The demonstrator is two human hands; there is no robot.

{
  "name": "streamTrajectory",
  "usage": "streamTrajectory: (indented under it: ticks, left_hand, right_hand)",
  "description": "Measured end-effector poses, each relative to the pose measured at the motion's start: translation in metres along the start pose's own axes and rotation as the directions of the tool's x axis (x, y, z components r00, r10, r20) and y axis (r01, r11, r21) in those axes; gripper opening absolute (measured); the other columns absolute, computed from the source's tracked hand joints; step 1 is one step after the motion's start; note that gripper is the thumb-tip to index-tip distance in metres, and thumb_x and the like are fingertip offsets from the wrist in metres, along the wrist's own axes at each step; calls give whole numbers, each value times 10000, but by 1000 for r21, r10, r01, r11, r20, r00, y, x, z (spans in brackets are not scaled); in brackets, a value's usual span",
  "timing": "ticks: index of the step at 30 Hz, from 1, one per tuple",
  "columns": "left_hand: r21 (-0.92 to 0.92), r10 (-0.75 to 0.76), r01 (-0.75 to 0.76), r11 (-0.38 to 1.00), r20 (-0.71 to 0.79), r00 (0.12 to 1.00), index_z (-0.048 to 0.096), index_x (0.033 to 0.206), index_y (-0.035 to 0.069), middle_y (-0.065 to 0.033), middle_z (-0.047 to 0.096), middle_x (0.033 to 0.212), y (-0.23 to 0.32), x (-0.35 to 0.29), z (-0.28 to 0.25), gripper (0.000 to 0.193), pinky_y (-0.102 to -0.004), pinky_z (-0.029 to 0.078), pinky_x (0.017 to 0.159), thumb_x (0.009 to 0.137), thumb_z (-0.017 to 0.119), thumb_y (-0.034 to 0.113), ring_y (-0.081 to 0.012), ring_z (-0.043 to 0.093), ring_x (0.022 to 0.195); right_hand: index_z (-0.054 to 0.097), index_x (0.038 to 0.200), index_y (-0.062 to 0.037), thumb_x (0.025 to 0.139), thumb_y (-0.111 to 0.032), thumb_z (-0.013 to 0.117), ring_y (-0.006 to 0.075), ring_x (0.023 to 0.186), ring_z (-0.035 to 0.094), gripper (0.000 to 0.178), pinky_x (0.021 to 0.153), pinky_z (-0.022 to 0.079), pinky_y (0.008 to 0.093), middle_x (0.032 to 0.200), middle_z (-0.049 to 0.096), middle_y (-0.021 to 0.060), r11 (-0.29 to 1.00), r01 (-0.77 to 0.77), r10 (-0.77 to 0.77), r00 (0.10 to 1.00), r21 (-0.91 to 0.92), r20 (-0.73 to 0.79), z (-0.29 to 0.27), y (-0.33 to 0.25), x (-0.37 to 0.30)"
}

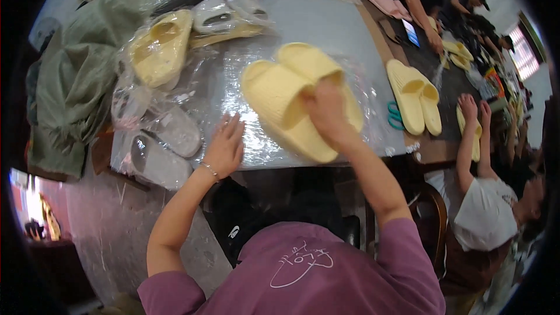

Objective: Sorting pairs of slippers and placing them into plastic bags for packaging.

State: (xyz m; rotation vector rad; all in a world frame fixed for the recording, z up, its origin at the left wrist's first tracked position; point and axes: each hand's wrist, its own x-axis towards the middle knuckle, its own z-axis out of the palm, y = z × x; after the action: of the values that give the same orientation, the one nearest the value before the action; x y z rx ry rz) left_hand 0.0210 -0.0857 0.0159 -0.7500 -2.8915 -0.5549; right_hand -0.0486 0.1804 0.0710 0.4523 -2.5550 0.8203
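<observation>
A pair of pale yellow slide slippers (274, 90) is in front of me over the plastic-covered table (291, 14). My right hand (328, 114) is closed on the pair, its fingers at the inner edges of the two straps. Part of the grip is hidden and a little blurred. To the left of the slippers my left hand (226, 143) lies flat on the shiny plastic, fingers stretched, holding nothing. Grey slippers (154, 163) in see-through wrap lie beyond its left side.
Wrapped yellow slippers (160, 49) and pale grey slippers (213, 16) lie at the far left, beside green cloth (79, 79). At right are green-handled scissors (395, 115), another yellow pair (413, 96) and a phone (410, 33). Co-workers sit along the right.
</observation>
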Motion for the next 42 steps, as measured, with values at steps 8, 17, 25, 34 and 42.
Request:
streamTrajectory:
  ticks: [8, 17, 25, 34, 42]
  left_hand:
    - [-110, -27, 21, 994, -46, 999, 404, 1269, -39, -213, 340, 1370, -10, 5, 7, 483, -453, 213, 1076, 786, 422, -34, -413, 240, 1297]
    - [-138, -18, 21, 990, 28, 999, 500, 1213, -29, -191, 406, 1346, 3, 16, 1, 459, -436, 226, 1069, 816, 578, 187, -390, 259, 1302]
    - [-260, -41, 43, 965, 13, 999, 397, 1274, -62, -251, 326, 1375, -23, 7, 0, 591, -423, 211, 1081, 782, 593, 201, -407, 213, 1322]
    - [-404, 86, -126, 906, -114, 990, 399, 1308, 37, -184, 395, 1347, 65, 4, -83, 588, -430, 219, 1088, 781, 627, 163, -296, 307, 1303]
    - [401, -277, 566, 721, -582, 765, 576, 1146, 136, -126, 528, 1204, -83, 23, -165, 454, -435, 273, 1036, 721, 686, 253, -359, 385, 1195]
  right_hand:
    - [549, 878, 25, 814, -259, 560, 349, 807, 565, 291, 721, 450, 445, 884, 556, 192, 996, 20, -6, 989, -90, 145, 53, 0, -5]
    - [544, 950, 38, 824, -268, 553, 390, 846, 576, 332, 743, 460, 455, 950, 570, 229, 891, -407, 410, 912, -202, -24, -4, 84, 29]
    - [595, 853, 73, 780, -266, 579, 400, 853, 559, 346, 748, 418, 463, 872, 597, 257, 919, -360, 261, 862, -163, -434, -152, 225, 50]
    - [578, 972, 24, 824, -307, 535, 368, 917, 555, 365, 801, 433, 435, 960, 580, 212, 645, -477, 395, 877, -598, -274, -144, 225, 30]
    - [554, 1072, 10, 801, -333, 553, 301, 1088, 478, 436, 853, 404, 477, 1128, 534, 149, 374, -371, 413, 887, -850, -205, -136, 203, 34]
